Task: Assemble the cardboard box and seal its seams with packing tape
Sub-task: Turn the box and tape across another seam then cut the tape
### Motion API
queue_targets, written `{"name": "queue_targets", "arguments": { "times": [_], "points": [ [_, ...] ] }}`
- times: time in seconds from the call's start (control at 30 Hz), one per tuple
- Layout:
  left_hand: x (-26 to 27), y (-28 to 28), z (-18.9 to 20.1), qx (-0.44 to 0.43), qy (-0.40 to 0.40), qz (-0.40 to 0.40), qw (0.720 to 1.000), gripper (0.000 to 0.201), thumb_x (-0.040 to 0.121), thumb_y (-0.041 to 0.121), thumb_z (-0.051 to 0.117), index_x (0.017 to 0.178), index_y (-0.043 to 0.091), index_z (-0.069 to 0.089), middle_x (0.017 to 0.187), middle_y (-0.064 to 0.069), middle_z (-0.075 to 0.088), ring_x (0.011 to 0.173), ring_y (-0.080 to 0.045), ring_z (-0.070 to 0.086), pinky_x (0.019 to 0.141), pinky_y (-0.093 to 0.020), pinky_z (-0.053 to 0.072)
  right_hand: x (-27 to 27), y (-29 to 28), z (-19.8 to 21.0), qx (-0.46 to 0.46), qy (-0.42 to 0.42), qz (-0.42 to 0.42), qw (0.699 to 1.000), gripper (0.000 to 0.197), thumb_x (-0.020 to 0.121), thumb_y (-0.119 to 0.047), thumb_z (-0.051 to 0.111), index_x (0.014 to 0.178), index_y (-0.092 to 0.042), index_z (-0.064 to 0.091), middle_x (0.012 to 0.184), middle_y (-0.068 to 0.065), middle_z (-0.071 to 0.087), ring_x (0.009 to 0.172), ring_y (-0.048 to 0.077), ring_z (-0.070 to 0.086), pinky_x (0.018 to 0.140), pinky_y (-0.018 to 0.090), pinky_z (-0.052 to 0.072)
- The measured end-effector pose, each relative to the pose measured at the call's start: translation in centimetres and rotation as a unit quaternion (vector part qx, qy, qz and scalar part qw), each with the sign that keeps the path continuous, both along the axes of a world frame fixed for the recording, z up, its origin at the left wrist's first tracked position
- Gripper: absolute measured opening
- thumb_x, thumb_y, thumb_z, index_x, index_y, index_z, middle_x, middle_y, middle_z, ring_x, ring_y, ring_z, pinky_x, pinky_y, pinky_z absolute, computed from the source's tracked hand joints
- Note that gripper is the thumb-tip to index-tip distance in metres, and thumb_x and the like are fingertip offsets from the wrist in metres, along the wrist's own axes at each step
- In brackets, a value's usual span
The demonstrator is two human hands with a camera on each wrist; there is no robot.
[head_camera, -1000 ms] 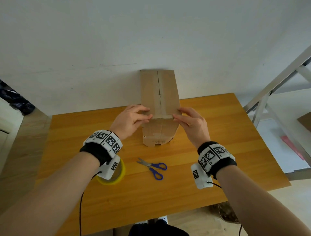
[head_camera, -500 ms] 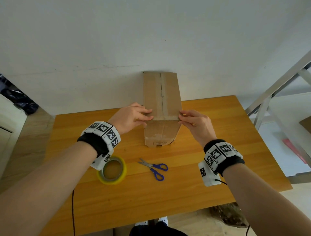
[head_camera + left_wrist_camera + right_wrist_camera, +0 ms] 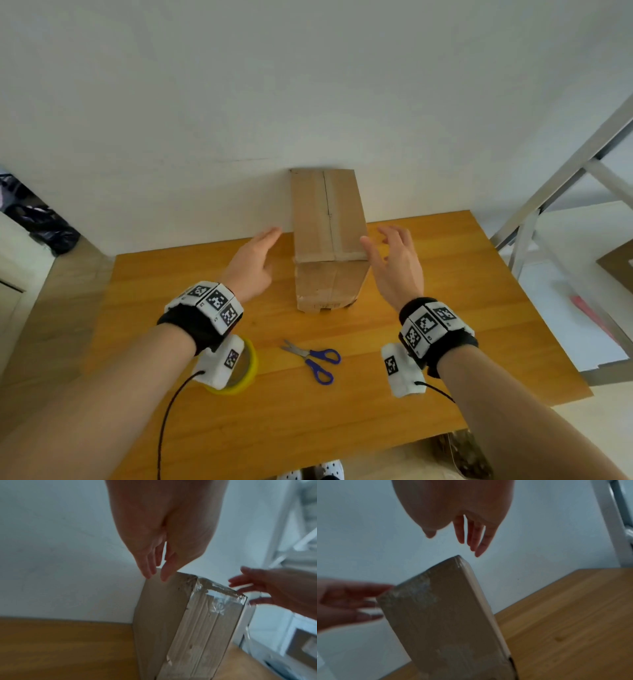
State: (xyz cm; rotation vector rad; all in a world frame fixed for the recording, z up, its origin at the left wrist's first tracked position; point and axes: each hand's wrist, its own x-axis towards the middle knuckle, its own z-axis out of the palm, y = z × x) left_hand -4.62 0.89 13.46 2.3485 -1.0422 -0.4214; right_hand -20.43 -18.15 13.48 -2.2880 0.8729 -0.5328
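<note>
A tall, narrow cardboard box (image 3: 327, 236) stands upright on the wooden table (image 3: 445, 308), its back against the white wall. Clear packing tape runs along its top seam and down the near face (image 3: 217, 601). My left hand (image 3: 255, 255) hovers just left of the box with straight fingers, not touching it. My right hand (image 3: 390, 253) hovers just right of it, fingers spread, holding nothing. In the wrist views the box (image 3: 447, 615) stands free between the two hands. A yellow-cored tape roll (image 3: 245, 371) lies half hidden under my left wrist.
Blue-handled scissors (image 3: 317, 358) lie on the table in front of the box. A metal rack frame (image 3: 555, 192) stands past the table's right edge. Dark bags (image 3: 37, 219) sit on the floor at the far left.
Both hands have let go of the box's top front edge and moved apart to its sides with fingers straightened. The box stays upright.
</note>
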Motion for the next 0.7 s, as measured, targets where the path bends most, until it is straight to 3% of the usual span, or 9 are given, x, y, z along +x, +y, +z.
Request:
{"name": "queue_targets", "arguments": {
  "times": [0.07,0.1,0.17,0.23,0.37,0.47,0.57,0.7],
  "points": [
    [0.3,-0.1,-0.2,0.008,0.055,0.012,0.998,0.068,0.084,-0.013,0.048,0.143,0.017,0.032,0.142,-0.01,0.045,0.108,-0.017,0.053,0.101,-0.034,0.04,1.2,0.3,1.1,0.05,0.043,-0.015,0.998,0.066,0.091,-0.056,0.045,0.139,-0.011,0.038,0.137,0.005,0.042,0.118,0.021,0.05,0.09,0.036,0.048],
    [0.4,-0.3,-0.2,0.014,0.069,0.008,0.997,0.062,0.085,-0.013,0.046,0.141,0.014,0.037,0.138,-0.011,0.049,0.105,-0.017,0.055,0.099,-0.033,0.042,2.1,0.4,1.5,0.066,0.078,-0.006,0.995,0.073,0.089,-0.059,0.046,0.141,-0.009,0.032,0.14,0.008,0.04,0.122,0.024,0.048,0.094,0.038,0.047],
    [0.1,-0.7,0.0,0.011,0.085,0.006,0.996,0.053,0.086,-0.014,0.043,0.135,0.008,0.046,0.137,-0.009,0.051,0.118,-0.018,0.053,0.101,-0.024,0.037,3.9,0.9,2.6,0.077,0.147,0.012,0.986,0.092,0.083,-0.066,0.049,0.146,-0.006,0.019,0.147,0.015,0.033,0.13,0.029,0.042,0.102,0.044,0.042],
    [-0.5,-1.1,0.1,-0.02,0.12,0.014,0.992,0.051,0.085,-0.017,0.04,0.131,0.004,0.051,0.137,-0.009,0.051,0.123,-0.018,0.05,0.104,-0.023,0.035,5.5,1.6,3.4,0.065,0.203,0.005,0.977,0.111,0.074,-0.075,0.052,0.148,-0.004,0.008,0.15,0.02,0.026,0.135,0.033,0.033,0.108,0.048,0.034],
    [-1.2,-1.0,-0.1,-0.058,0.134,-0.001,0.989,0.048,0.087,-0.015,0.042,0.124,0.01,0.058,0.138,-0.001,0.049,0.13,-0.014,0.043,0.106,-0.019,0.028,7.6,2.6,3.5,0.034,0.299,-0.034,0.953,0.133,0.059,-0.08,0.061,0.149,-0.006,-0.003,0.153,0.023,0.017,0.14,0.037,0.021,0.112,0.054,0.022],
    [-1.5,-0.7,-0.1,-0.049,0.133,-0.02,0.99,0.045,0.089,-0.013,0.042,0.123,0.01,0.059,0.14,0.003,0.047,0.133,-0.011,0.038,0.104,-0.015,0.024,8.3,3.3,3.3,0.033,0.334,-0.051,0.941,0.14,0.053,-0.079,0.066,0.149,-0.007,-0.006,0.155,0.025,0.008,0.143,0.038,0.009,0.113,0.061,0.012],
    [-1.5,-0.4,0.0,-0.024,0.127,-0.026,0.991,0.044,0.09,-0.01,0.042,0.124,0.013,0.059,0.142,0.005,0.045,0.133,-0.012,0.038,0.106,-0.02,0.028,8.5,4.0,3.5,0.029,0.354,-0.041,0.934,0.143,0.055,-0.077,0.067,0.148,-0.005,-0.012,0.156,0.025,-0.006,0.145,0.037,-0.003,0.112,0.064,0.004],
    [-1.0,0.2,0.3,0.011,0.111,-0.013,0.994,0.04,0.092,-0.003,0.046,0.123,0.019,0.06,0.14,0.004,0.047,0.131,-0.015,0.042,0.101,-0.02,0.034,8.6,4.2,3.8,0.019,0.36,-0.026,0.932,0.138,0.056,-0.069,0.072,0.149,-0.007,-0.009,0.154,0.029,0.003,0.143,0.041,0.007,0.11,0.066,0.011]
  ]
}}
